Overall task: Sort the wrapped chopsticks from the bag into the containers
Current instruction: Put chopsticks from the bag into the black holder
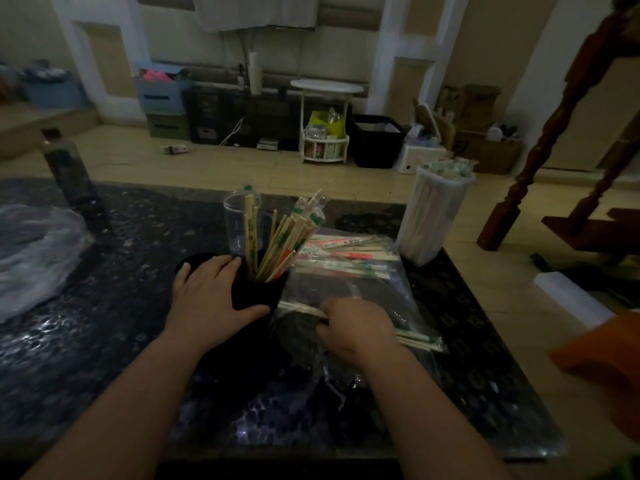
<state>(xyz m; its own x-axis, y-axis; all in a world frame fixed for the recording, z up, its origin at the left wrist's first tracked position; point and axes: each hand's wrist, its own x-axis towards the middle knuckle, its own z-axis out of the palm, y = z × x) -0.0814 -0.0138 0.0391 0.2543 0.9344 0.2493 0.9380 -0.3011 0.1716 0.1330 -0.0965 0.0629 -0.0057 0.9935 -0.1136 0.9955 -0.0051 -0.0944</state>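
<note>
A black cup (pixel 258 294) at the middle of the dark table holds several wrapped chopsticks (pixel 281 242) standing upright. My left hand (pixel 211 296) holds the cup's side, fingers and thumb wrapped round it. A clear plastic bag (pixel 349 282) lies to the right of the cup with several wrapped chopsticks (pixel 346 252) lying on it. My right hand (pixel 356 329) grips a small bundle of wrapped chopsticks (pixel 419 339) on the bag's near part. A clear glass container (pixel 237 221) behind the cup holds a few chopsticks. A white container (pixel 434 218) at the right is full of wrapped sticks.
A dark bottle (pixel 71 174) stands at the table's far left, with crumpled clear plastic (pixel 33 258) beside it. The table's right edge drops to a tiled floor. A wooden stair post (pixel 540 147) rises at the right. An orange object (pixel 602 351) sits at the right edge.
</note>
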